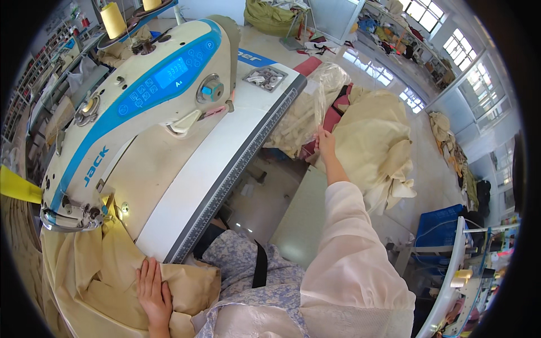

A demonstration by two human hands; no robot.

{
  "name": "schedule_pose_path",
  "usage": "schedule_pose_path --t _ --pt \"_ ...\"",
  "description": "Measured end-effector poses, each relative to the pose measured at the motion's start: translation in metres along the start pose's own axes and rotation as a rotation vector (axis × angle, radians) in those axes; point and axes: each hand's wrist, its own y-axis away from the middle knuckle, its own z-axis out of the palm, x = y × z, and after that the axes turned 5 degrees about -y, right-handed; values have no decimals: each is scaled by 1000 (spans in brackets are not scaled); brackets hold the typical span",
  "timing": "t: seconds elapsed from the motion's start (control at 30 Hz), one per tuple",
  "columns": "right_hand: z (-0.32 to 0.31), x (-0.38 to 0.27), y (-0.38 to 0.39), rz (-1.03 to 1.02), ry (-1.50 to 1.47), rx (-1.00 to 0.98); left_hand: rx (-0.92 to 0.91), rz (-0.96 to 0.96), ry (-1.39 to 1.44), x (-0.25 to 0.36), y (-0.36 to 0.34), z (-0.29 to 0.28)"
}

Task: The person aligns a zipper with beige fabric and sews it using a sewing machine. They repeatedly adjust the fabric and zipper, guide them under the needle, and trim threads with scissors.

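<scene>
A white-and-blue sewing machine (141, 101) stands on a pale table with a ruler along its edge. Beige fabric (84, 259) drapes from under its needle area toward me. My left hand (153, 293) lies flat on that fabric, fingers stretched out. At the right, my right hand (327, 146) is closed on the top of a clear plastic bag (331, 79), which holds pale pieces I cannot make out. Beside it lie dark pink fabric (337, 118) and a large heap of cream fabric (377, 141).
Yellow thread cones (112, 19) stand above the machine. A metal tray of small parts (265, 79) is set into the tabletop. A blue crate (437, 231) and another machine (468, 281) are at right. A green sack (267, 17), cluttered racks and cloth piles line the room.
</scene>
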Motion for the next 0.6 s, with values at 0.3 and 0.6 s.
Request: schedule_pose_path --t 0.3,0.6 --pt "-16 8 50 -230 50 157 35 13 42 0 -1 1" --pt "-6 -43 234 -247 140 -65 -44 82 627 60 -46 -31"
